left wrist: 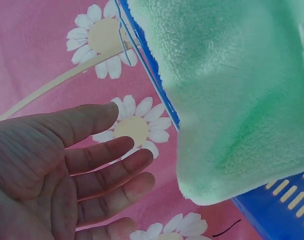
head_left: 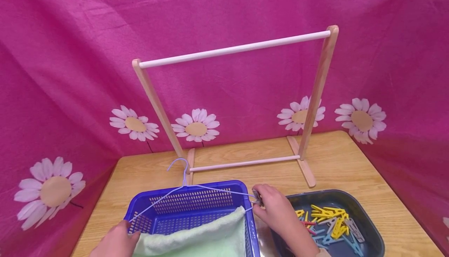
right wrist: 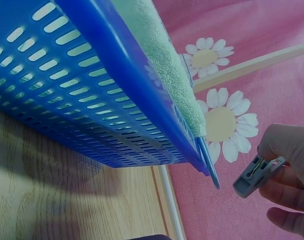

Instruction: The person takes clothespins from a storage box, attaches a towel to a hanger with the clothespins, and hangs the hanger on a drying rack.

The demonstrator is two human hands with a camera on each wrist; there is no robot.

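Note:
A light-green fluffy towel (head_left: 207, 237) hangs folded over the bottom bar of a thin blue wire hanger (head_left: 184, 177), above a blue slotted basket (head_left: 193, 202). Beside the hanger's left corner is my left hand (head_left: 117, 241). In the left wrist view its fingers are spread and apart from the towel (left wrist: 232, 100). My right hand (right wrist: 292, 170) pinches a grey clothespin (right wrist: 252, 177) between thumb and fingers. In the right wrist view the clothespin is just off the hanger's right end (right wrist: 212, 172), touching neither it nor the towel.
A dark tub (head_left: 372, 222) at the right holds several yellow, blue, grey and red clothespins (head_left: 338, 226). Behind the basket stands a wooden rack with a white top rail (head_left: 235, 49) on the wooden table (head_left: 336, 159). Pink flowered cloth (head_left: 228, 15) surrounds the back and sides.

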